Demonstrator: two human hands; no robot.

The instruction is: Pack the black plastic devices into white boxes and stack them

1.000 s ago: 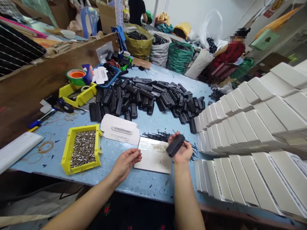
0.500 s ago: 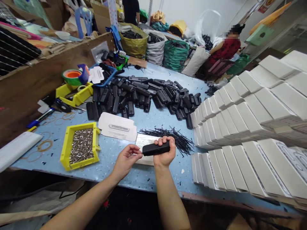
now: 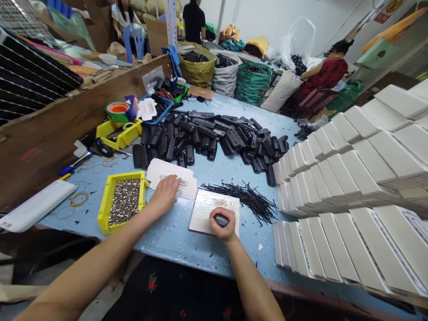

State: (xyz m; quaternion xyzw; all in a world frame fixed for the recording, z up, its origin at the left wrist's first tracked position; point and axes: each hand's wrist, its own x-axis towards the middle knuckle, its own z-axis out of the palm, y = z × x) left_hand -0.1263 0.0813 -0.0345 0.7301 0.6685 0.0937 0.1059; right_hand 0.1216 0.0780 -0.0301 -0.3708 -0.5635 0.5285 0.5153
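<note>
Black plastic, a small oblong casing (image 3: 221, 220), sits in the right hand (image 3: 222, 226), fingers curled tightly around it so only one rounded end shows. Its long axis seems to run toward the camera, near end up, over the white tile (image 3: 204, 209) at the near edge of the blue table (image 3: 174, 236). That forearm comes up from the lower right with the wrist bent back. The left hand (image 3: 164, 194) reaches forward from the lower left, palm down, fingers loosely together and flat on a white die-cut card (image 3: 187, 189), just right of the yellow tray (image 3: 106, 209) of small metal screws (image 3: 125, 201). Thin black cable ties (image 3: 247, 198) lie scattered beyond the tile.
</note>
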